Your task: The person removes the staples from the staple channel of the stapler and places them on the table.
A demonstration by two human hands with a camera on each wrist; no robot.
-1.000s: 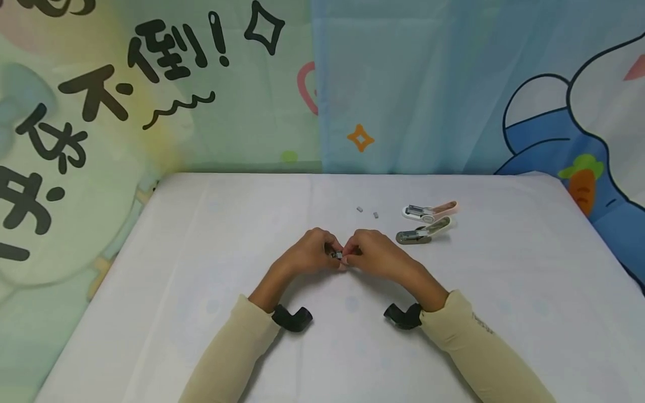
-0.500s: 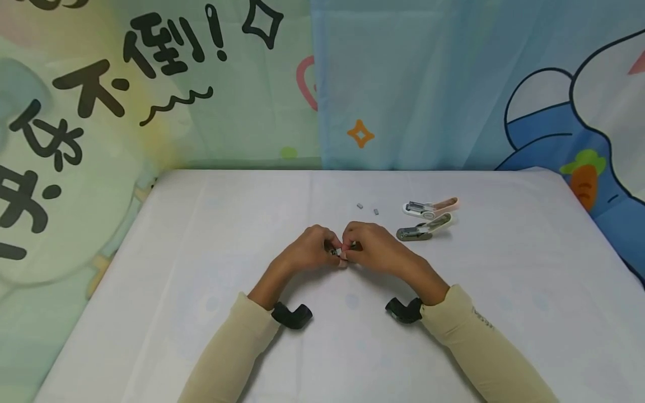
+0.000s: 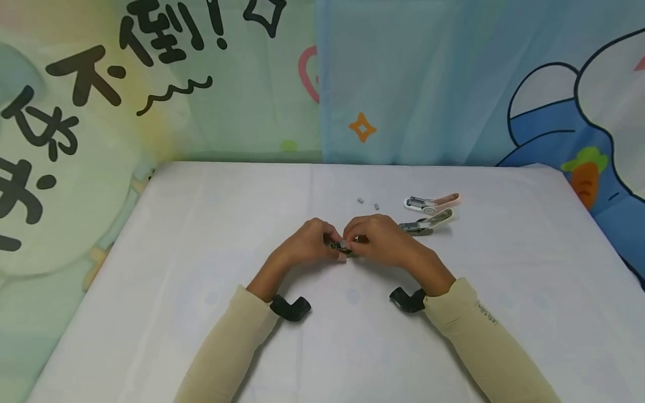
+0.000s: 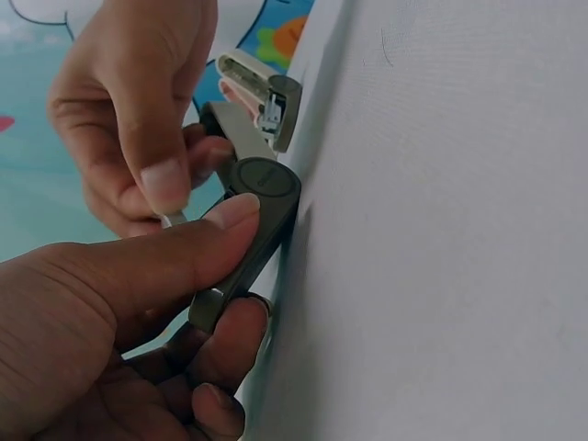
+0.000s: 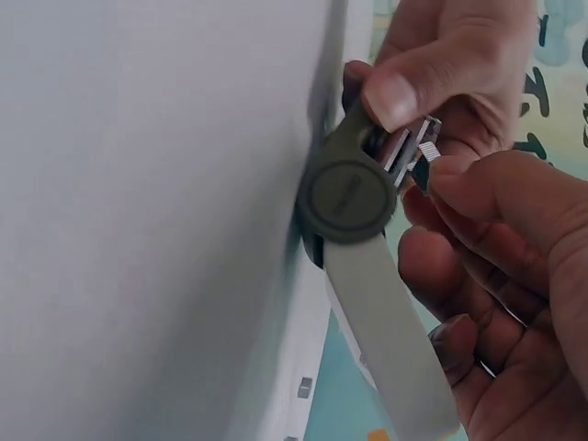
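Observation:
My left hand grips a dark green stapler with a pale handle swung back, its thumb pressing on the body. In the right wrist view the magazine lies exposed beside the round hinge cap. My right hand pinches a short strip of staples between thumb and finger, right at the magazine. Only a bit of that strip shows past the right thumb in the left wrist view.
Right of my hands, a green stapler with a cream handle and a white stapler with a pink handle lie opened out on the white-covered table. Two small staple strips, one left and one right, lie behind my hands.
My right hand has shifted slightly right, and more of the held stapler shows between the hands. The left hand keeps its grip. The head view has tilted down a little.

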